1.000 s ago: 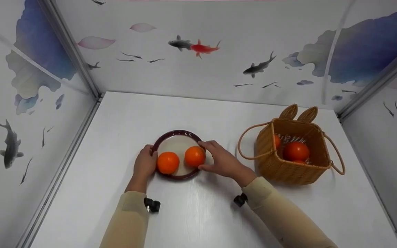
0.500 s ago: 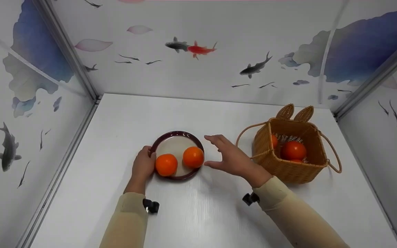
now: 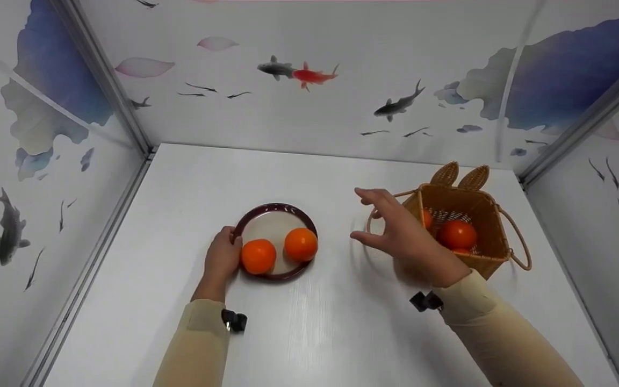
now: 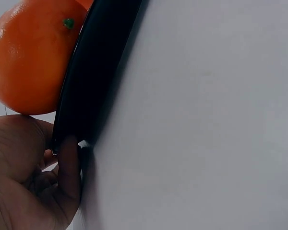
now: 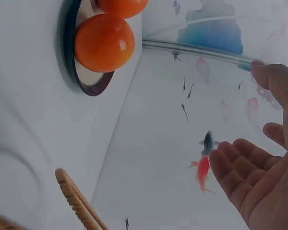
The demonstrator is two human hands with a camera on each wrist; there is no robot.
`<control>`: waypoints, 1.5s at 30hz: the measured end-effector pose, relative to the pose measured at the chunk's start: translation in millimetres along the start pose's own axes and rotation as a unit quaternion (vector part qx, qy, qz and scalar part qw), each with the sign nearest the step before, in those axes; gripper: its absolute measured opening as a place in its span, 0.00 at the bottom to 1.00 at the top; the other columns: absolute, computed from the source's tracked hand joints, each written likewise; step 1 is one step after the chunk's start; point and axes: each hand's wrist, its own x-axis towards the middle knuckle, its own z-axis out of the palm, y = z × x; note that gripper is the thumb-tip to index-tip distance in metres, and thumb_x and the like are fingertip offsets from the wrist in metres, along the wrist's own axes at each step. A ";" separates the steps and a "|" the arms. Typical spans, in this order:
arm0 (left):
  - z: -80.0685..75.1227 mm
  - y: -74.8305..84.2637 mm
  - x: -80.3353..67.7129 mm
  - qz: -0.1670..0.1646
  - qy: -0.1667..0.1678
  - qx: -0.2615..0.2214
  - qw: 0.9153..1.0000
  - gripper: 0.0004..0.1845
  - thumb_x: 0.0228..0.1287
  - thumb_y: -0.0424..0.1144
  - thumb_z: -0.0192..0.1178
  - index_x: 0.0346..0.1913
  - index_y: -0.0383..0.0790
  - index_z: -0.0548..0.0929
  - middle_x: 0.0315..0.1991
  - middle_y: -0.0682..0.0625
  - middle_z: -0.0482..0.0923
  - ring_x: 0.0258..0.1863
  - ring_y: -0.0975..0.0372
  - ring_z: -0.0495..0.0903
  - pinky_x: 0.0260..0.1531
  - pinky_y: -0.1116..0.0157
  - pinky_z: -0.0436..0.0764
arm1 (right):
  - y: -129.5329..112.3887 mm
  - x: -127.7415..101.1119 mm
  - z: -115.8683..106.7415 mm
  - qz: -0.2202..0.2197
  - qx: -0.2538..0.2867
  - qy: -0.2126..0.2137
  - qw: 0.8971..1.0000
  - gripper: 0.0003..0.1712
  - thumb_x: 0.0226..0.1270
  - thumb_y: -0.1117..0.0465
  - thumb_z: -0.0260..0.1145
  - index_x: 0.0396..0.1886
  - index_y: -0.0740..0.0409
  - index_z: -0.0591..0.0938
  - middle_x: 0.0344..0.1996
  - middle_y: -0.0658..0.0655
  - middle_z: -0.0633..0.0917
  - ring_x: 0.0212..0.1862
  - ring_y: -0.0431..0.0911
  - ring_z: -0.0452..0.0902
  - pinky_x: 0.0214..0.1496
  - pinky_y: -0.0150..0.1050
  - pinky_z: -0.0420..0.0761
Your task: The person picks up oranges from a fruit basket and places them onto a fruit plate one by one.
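Note:
Two oranges lie on a round plate (image 3: 256, 220) with a dark red rim and a cream middle. One orange (image 3: 258, 256) is at the plate's left front, the other orange (image 3: 301, 244) at its right. My left hand (image 3: 223, 259) pinches the plate's left rim, its thumb beside the near orange. In the left wrist view the fingers (image 4: 69, 167) reach under the dark rim. My right hand (image 3: 403, 231), empty with thumb and fingers spread apart, is in the air before the wicker basket (image 3: 479, 263), covering part of its left side and handle.
Inside the basket sit a red-orange round fruit (image 3: 457, 235) and parts of others. The basket has two ear shapes at the back and a looped handle (image 3: 522, 242) on the right. White walls with painted fish enclose the white table (image 3: 299, 344) on three sides.
My right hand has left the orange at the plate's right and moved right toward the basket, fingers spread. The left hand stays on the plate rim; both oranges remain on the plate.

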 end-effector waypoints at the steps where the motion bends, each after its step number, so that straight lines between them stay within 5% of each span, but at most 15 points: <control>1: -0.3 0.1 0.0 0.000 0.000 0.001 1.000 0.20 0.81 0.42 0.49 0.67 0.36 0.73 0.59 0.38 0.79 0.58 0.48 0.77 0.65 0.48 0.74 | 1.1 -1.3 -5.2 0.008 0.000 0.000 1.000 0.50 0.64 0.46 0.77 0.81 0.38 0.62 0.69 0.52 0.73 0.58 0.51 0.80 0.55 0.47 0.87; 12: 0.0 0.4 -2.5 0.004 0.001 0.000 1.000 0.20 0.80 0.42 0.49 0.67 0.36 0.74 0.60 0.38 0.80 0.59 0.48 0.77 0.65 0.47 0.74 | 21.7 -12.6 -60.0 0.016 -0.057 0.017 0.998 0.50 0.66 0.53 0.77 0.82 0.47 0.61 0.71 0.58 0.71 0.62 0.55 0.75 0.62 0.58 0.81; 23: 0.4 -1.3 -4.6 0.002 0.003 0.004 1.000 0.20 0.81 0.42 0.49 0.67 0.37 0.73 0.61 0.37 0.79 0.60 0.47 0.77 0.66 0.47 0.73 | 47.3 -15.4 -103.6 0.117 -0.052 -0.018 0.992 0.51 0.68 0.48 0.74 0.84 0.43 0.56 0.70 0.58 0.71 0.69 0.60 0.72 0.64 0.63 0.79; 28: 0.3 -3.2 -4.9 0.000 0.002 0.006 1.000 0.20 0.81 0.42 0.49 0.67 0.36 0.73 0.61 0.37 0.79 0.60 0.47 0.77 0.66 0.47 0.73 | 59.3 -15.0 -120.3 0.146 -0.082 -0.055 0.984 0.52 0.68 0.42 0.73 0.84 0.46 0.57 0.66 0.61 0.73 0.63 0.61 0.76 0.65 0.65 0.77; 35: 0.0 -3.0 -5.9 -0.010 -0.003 -0.003 1.000 0.20 0.81 0.42 0.49 0.68 0.37 0.73 0.62 0.37 0.78 0.61 0.47 0.76 0.68 0.47 0.72 | 80.8 -10.9 -125.1 0.175 -0.146 -0.131 0.965 0.49 0.66 0.36 0.71 0.79 0.53 0.64 0.75 0.66 0.66 0.71 0.67 0.69 0.66 0.72 0.71; 45: 5.2 -4.2 -4.1 0.000 0.002 -0.005 1.000 0.19 0.80 0.41 0.50 0.66 0.36 0.74 0.59 0.37 0.80 0.58 0.48 0.77 0.64 0.48 0.74 | 109.2 -0.3 -125.1 0.184 -0.165 -0.266 0.932 0.40 0.70 0.47 0.70 0.73 0.64 0.70 0.66 0.70 0.77 0.66 0.67 0.74 0.64 0.69 0.76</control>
